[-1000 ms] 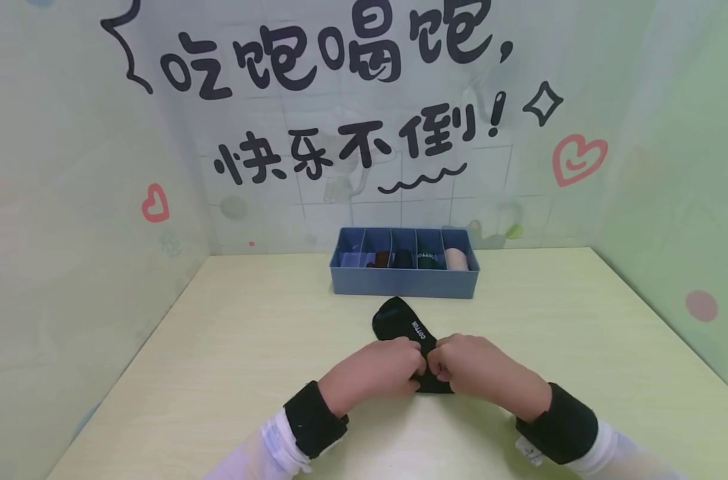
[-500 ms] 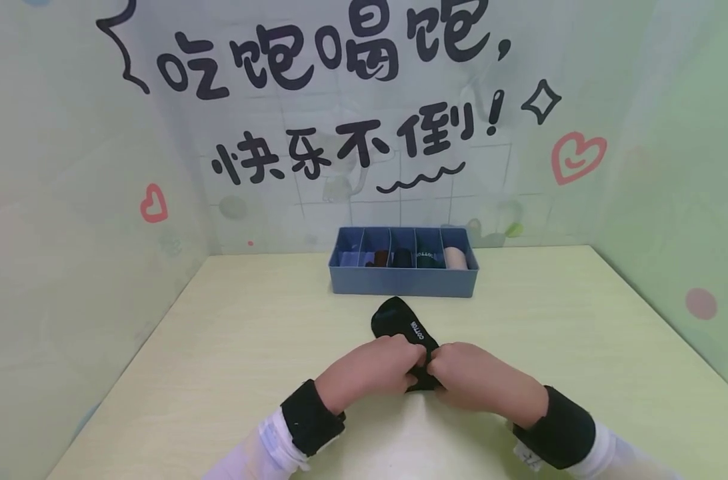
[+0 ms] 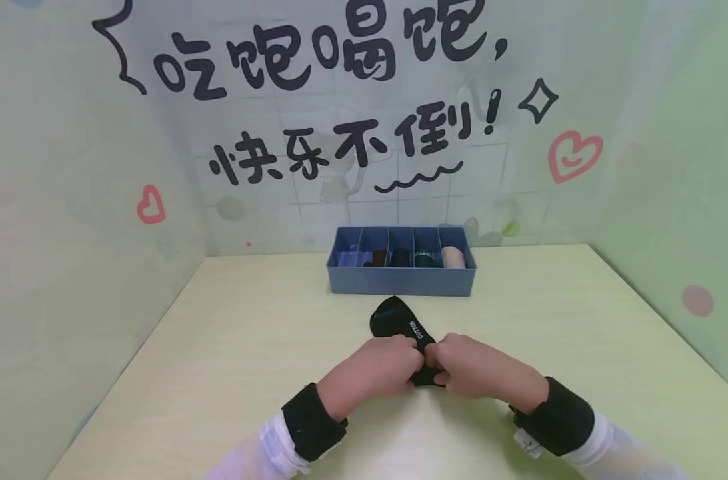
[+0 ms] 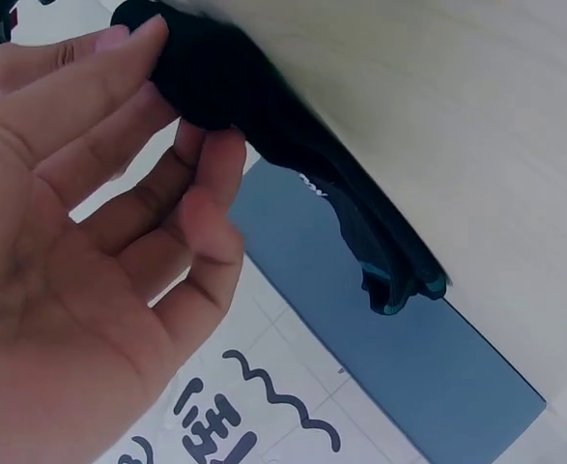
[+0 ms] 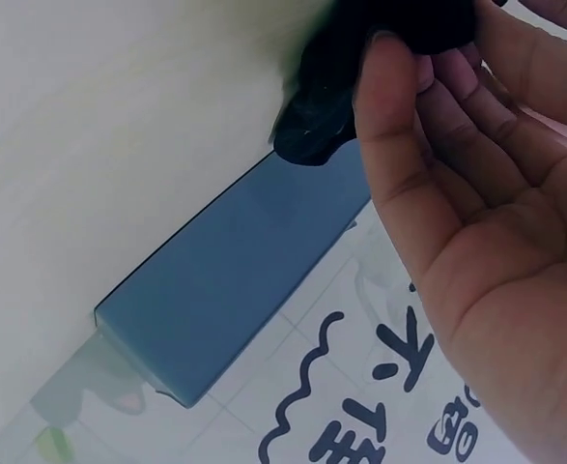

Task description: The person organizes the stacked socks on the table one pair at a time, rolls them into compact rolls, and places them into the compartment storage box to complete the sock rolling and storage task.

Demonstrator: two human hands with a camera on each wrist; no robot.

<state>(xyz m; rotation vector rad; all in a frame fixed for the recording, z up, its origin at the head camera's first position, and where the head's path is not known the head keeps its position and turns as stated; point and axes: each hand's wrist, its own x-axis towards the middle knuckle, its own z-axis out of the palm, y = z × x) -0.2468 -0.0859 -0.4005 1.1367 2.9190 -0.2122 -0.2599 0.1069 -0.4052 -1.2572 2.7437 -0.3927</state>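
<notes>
A black sock (image 3: 400, 320) with white "COTTON" lettering lies slantwise on the table, its rounded end pointing away from me. My left hand (image 3: 379, 365) pinches its near part from the left; in the left wrist view, the thumb and fingertips of the left hand (image 4: 119, 213) meet on a bunched, thick end of the sock (image 4: 264, 97). From the other side my right hand (image 3: 475, 367) pinches the same part, and the right wrist view has its fingers curled against the dark fabric (image 5: 326, 106). The hands cover much of the near part.
Beyond the sock, at the back of the pale wooden table (image 3: 262, 320), stands a blue divided box (image 3: 400, 281). Brown, black, dark green and pale pink rolled items sit in its compartments. Printed wall sheets (image 3: 646, 200) enclose the table at back and sides.
The near end of the sock has drawn in slightly away from me. My right hand dipped toward me and came back up; the left hand has barely shifted.
</notes>
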